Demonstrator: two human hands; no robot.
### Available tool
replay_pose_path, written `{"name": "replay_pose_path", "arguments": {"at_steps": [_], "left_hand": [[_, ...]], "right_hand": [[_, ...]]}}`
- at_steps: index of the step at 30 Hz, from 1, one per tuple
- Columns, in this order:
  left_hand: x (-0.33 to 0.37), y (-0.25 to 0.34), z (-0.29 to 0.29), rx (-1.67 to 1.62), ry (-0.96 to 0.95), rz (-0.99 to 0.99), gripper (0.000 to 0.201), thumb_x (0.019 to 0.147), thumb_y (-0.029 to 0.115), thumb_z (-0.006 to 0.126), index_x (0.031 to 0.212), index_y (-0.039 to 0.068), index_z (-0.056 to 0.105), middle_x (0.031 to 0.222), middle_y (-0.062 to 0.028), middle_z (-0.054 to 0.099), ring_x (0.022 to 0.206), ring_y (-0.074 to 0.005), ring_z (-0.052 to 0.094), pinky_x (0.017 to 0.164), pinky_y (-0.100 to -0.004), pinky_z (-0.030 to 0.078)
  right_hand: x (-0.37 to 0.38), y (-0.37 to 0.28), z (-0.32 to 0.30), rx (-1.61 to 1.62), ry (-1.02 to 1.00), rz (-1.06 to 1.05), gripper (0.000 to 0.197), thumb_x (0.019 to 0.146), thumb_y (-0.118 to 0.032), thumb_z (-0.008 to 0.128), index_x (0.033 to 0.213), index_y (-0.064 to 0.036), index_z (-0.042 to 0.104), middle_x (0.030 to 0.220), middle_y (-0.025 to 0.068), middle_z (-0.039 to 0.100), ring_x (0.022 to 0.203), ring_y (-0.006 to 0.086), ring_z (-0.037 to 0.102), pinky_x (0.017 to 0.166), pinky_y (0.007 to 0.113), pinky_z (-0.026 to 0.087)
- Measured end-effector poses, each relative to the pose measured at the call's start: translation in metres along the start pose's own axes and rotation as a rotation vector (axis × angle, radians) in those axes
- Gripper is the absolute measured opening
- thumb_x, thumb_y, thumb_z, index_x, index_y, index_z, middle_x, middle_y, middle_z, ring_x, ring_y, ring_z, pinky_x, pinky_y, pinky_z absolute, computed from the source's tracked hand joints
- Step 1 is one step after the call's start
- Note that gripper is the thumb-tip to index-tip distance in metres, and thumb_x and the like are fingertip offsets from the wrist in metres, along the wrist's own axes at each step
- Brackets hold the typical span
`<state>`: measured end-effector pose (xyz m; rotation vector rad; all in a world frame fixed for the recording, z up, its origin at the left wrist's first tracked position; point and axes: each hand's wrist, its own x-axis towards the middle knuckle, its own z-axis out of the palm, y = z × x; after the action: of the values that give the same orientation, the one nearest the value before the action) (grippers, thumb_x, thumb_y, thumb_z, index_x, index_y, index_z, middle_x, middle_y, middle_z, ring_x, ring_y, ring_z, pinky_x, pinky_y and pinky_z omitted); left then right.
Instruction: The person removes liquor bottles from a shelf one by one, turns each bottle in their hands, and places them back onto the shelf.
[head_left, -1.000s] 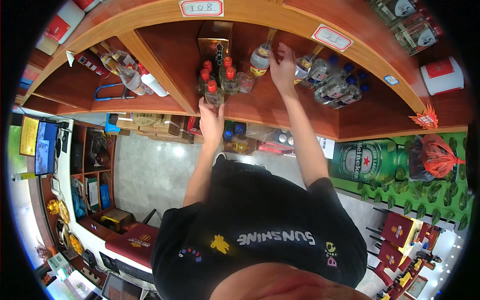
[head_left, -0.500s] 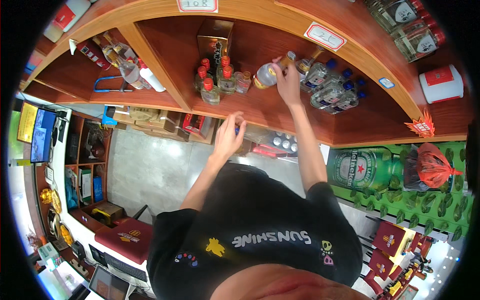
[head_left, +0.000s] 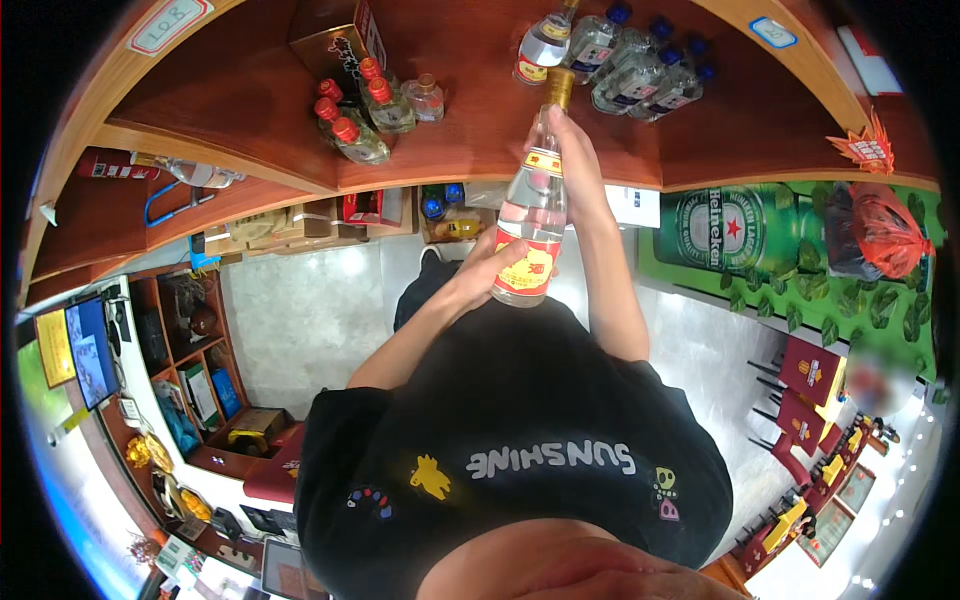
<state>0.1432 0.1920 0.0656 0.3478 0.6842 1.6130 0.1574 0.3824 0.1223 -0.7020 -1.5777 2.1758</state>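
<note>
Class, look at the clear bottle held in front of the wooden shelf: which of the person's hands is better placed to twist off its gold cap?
Probably the right hand: it grips the bottle high, just under the gold cap. The left hand supports the bottom, near the red label.

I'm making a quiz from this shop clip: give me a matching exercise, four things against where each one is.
Things:
1. clear bottle with gold cap
2. red-capped bottles
3. blue-capped bottles
4. red bag

Places:
A. shelf, left of the held bottle
B. far right, by the green wall
C. in both hands
D. shelf, upper right

Pairs: 1-C, 2-A, 3-D, 4-B
</note>
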Motion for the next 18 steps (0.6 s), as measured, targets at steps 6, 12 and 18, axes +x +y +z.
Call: {"name": "replay_pose_path", "arguments": {"at_steps": [6,12,18], "left_hand": [[-0.017,0.01,-0.002,-0.305,-0.245,-0.067,0.081,0.091,0.063,0.057,0.143,0.002,0.041,0.124,-0.0217,0.06,0.099,-0.0318,0.068,0.084,-0.0415,0.058],[-0.042,0.033,-0.013,-0.2,-0.335,-0.121,0.086,0.092,0.062,0.059,0.148,0.002,0.035,0.13,-0.0195,0.056,0.112,-0.0316,0.064,0.095,-0.0406,0.054],[-0.075,0.033,-0.049,0.474,0.151,0.052,0.064,0.09,0.031,0.074,0.137,0.0,0.043,0.13,-0.0156,0.058,0.127,-0.0205,0.05,0.106,-0.0354,0.039]], "right_hand": [[-0.023,-0.005,0.035,0.653,-0.342,0.101,0.045,0.103,-0.05,0.044,0.115,-0.0067,0.053,0.096,0.0098,0.059,0.088,0.0253,0.062,0.085,0.048,0.055],[-0.025,0.018,0.055,0.77,-0.562,0.123,0.035,0.103,-0.044,0.046,0.094,-0.0104,0.046,0.075,0.0047,0.051,0.073,0.0197,0.057,0.079,0.043,0.058],[-0.057,0.038,0.09,0.1,0.079,0.17,0.029,0.104,-0.037,0.053,0.105,-0.0073,0.053,0.09,0.0104,0.064,0.081,0.0226,0.069,0.064,0.033,0.057]]}}
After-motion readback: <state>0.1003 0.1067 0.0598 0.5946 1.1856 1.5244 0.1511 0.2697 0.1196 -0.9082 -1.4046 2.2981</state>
